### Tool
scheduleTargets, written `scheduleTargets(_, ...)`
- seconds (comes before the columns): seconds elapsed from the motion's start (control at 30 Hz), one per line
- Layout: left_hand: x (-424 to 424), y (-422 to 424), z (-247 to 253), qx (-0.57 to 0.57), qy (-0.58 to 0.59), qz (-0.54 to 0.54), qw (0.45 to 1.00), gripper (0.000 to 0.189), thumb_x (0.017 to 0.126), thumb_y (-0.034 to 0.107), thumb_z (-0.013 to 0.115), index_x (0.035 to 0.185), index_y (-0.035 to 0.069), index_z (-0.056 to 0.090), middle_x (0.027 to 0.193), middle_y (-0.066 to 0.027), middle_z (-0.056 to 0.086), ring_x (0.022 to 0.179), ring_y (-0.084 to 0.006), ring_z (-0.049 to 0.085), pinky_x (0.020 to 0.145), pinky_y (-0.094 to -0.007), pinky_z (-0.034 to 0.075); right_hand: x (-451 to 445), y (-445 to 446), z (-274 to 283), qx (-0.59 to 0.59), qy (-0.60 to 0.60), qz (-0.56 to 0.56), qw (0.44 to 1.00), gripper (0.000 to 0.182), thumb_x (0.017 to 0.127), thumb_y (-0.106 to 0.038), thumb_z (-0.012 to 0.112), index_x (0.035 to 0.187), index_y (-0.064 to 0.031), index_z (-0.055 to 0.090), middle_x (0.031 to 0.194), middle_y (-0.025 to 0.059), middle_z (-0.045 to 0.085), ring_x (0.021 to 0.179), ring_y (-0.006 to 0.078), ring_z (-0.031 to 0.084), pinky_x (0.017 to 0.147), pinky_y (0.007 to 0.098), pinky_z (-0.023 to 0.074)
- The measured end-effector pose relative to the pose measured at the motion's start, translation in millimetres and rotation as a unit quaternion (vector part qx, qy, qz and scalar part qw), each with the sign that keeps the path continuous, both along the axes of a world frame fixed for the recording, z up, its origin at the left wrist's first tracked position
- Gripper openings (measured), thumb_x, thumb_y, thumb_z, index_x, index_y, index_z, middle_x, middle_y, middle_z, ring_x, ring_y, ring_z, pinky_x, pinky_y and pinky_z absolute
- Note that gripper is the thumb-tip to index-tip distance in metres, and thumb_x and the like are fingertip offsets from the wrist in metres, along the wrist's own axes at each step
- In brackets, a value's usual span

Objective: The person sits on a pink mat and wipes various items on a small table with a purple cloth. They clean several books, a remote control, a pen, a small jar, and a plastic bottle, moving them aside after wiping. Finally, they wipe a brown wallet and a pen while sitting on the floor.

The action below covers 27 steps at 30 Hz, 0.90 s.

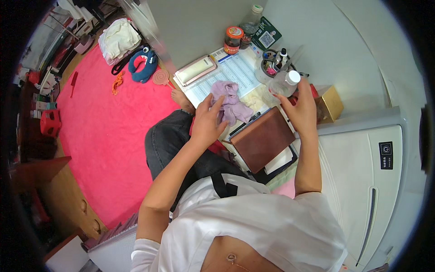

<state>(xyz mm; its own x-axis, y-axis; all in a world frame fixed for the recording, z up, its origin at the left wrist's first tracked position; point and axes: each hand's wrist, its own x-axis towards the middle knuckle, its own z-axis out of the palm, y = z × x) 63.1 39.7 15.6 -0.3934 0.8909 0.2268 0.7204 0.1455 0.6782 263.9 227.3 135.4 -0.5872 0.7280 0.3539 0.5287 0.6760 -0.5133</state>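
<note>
My left hand (209, 122) is over the near left edge of a crumpled lilac cloth (231, 102), fingers spread, touching or just above it. A clear plastic bottle with a white cap (282, 85) stands by my right hand (301, 107), whose thumb and fingers are around its right side; whether they press on it cannot be told. Between the forearms lies a brown leather-look notebook (263, 139), with a black pen (243, 124) beside its upper left edge. Under the cloth is a printed chart sheet (238, 73).
Beyond the cloth stand an orange-lidded jar (233, 40), a taller bottle (250, 25) and a pen holder (265, 69). A pink-framed case (195, 70) lies at the left. A gold box (329, 103) is right of my right hand, near a white appliance (357, 163).
</note>
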Motion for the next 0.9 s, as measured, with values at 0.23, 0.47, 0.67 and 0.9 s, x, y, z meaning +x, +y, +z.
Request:
scheduleTargets(0.23, 7, 26, -15, -0.026, 0.088, -0.027, 0.995, 0.083, 0.071, 0.016, 0.085, 0.146, 0.021, 0.051, 0.155, -0.0286, 0.035, 0.139, -0.0503, 0.038, 0.113, -0.0513, 0.039, 22, 25, -42, -0.041, -0.002, -0.066, 0.997, 0.066, 0.080, -0.015, 0.082, 0.135, 0.0020, 0.050, 0.125, 0.0236, 0.059, 0.115, 0.0394, 0.059, 0.095, 0.0433, 0.0493)
scheduleTargets(0.47, 0, 31, -50, 0.019, 0.003, -0.026, 0.999, 0.066, 0.070, 0.003, 0.079, 0.133, 0.011, 0.060, 0.143, -0.0245, 0.051, 0.133, -0.0467, 0.047, 0.111, -0.0494, 0.041, 22, -35, -24, 0.231, 0.132, -0.038, 0.963, 0.059, 0.079, -0.008, 0.078, 0.133, -0.0021, 0.056, 0.126, 0.0179, 0.061, 0.117, 0.0357, 0.056, 0.099, 0.0453, 0.0467)
scheduleTargets(0.67, -5, 31, -35, 0.022, -0.043, -0.036, 0.998, 0.067, 0.071, -0.001, 0.071, 0.136, 0.010, 0.057, 0.149, -0.0264, 0.044, 0.138, -0.0499, 0.040, 0.116, -0.0489, 0.036, -72, -38, -26, 0.147, 0.057, 0.146, 0.977, 0.050, 0.083, -0.003, 0.068, 0.133, -0.0044, 0.060, 0.135, 0.0169, 0.056, 0.104, 0.0340, 0.063, 0.093, 0.0424, 0.0504)
scheduleTargets(0.9, -2, -9, 0, 0.064, -0.046, 0.029, 0.996, 0.066, 0.077, 0.003, 0.069, 0.142, 0.009, 0.054, 0.151, -0.0269, 0.043, 0.140, -0.0500, 0.037, 0.116, -0.0525, 0.033, -201, 83, -72, 0.078, -0.017, 0.003, 0.997, 0.053, 0.087, -0.015, 0.071, 0.136, -0.0058, 0.053, 0.143, 0.0201, 0.049, 0.108, 0.0388, 0.066, 0.086, 0.0463, 0.0560)
